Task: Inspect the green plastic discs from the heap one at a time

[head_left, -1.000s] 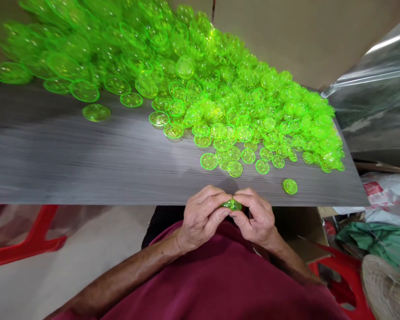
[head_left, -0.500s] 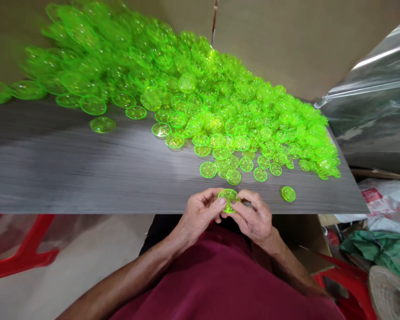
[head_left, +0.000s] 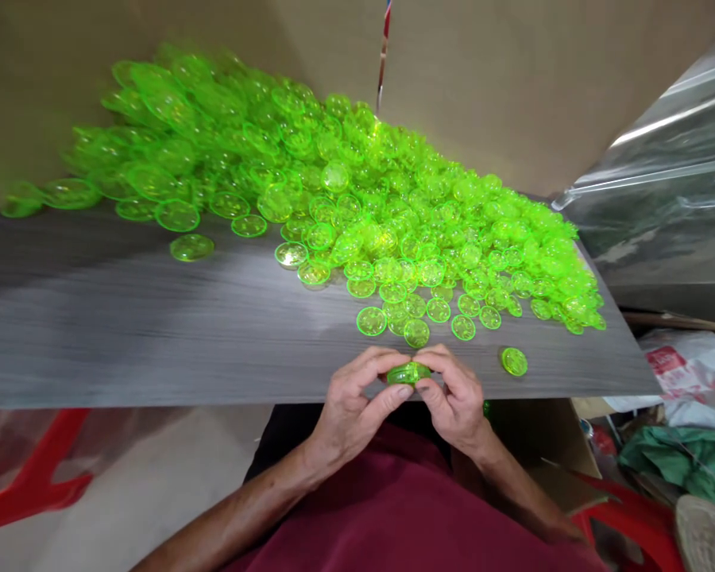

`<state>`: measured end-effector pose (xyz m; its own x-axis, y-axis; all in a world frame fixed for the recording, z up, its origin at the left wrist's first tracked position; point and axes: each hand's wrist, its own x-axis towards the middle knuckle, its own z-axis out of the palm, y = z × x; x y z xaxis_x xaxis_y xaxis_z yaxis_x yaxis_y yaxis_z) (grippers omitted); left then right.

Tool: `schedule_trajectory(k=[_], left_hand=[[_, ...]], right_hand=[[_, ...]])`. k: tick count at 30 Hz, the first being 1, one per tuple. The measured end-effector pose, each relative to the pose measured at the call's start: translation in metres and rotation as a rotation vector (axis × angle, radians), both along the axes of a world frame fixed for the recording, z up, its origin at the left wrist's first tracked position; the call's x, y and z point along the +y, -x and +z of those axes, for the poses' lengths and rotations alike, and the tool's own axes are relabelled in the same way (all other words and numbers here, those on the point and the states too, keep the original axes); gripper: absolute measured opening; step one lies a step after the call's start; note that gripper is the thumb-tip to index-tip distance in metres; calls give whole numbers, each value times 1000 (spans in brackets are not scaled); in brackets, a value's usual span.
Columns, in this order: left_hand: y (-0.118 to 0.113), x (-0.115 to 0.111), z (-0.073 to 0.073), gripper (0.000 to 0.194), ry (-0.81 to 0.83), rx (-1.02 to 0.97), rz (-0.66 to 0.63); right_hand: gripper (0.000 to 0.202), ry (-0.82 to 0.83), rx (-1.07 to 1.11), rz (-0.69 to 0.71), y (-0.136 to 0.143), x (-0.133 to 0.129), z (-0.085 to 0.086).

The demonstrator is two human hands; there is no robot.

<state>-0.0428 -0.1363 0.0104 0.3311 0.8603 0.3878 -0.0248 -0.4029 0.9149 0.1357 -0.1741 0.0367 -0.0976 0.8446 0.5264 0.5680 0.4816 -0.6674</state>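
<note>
Between my hands, at the table's front edge, is a clear green round plastic disc [head_left: 407,373], now seen more from its side. My left hand [head_left: 358,396] pinches its left side with thumb and fingers. On the right side, my right hand [head_left: 454,391] grips it the same way. Just beyond my fingertips lies a flat green disc [head_left: 416,333] at the front of a large pile of similar discs [head_left: 357,214]. A thicker single disc [head_left: 514,361] rests on the table to the right of my right hand.
The grey wood-grain table [head_left: 125,326] backs onto tan boards [head_left: 500,79]. Plastic sheeting [head_left: 679,191] hangs at the right. Below the right end are a cardboard box [head_left: 551,437], a green bag [head_left: 667,461] and a red stool [head_left: 631,516]. Red stool legs [head_left: 41,477] show at lower left.
The disc in my hands has tipped from facing up to showing its edge. My fingers have shifted to grip both its sides. The whole view has moved slightly.
</note>
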Motion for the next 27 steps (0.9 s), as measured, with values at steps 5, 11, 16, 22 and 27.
schedule_trajectory(k=[5, 11, 16, 22, 27], left_hand=[[-1, -2, 6, 12, -142, 39, 83], [-4, -2, 0, 12, -166, 2, 95], [-7, 3, -6, 14, -91, -51, 45], [-10, -1, -16, 24, 367, -187, 66], [-10, -2, -18, 38, 394, -182, 0]], right_hand=[[26, -93, -102, -7, 8, -4, 0], [26, -136, -87, -48, 11, -3, -9], [27, -111, -109, -40, 2, 1, -12], [45, 70, 38, -96, -2, -3, -15], [17, 82, -20, -40, 1, -5, -18]])
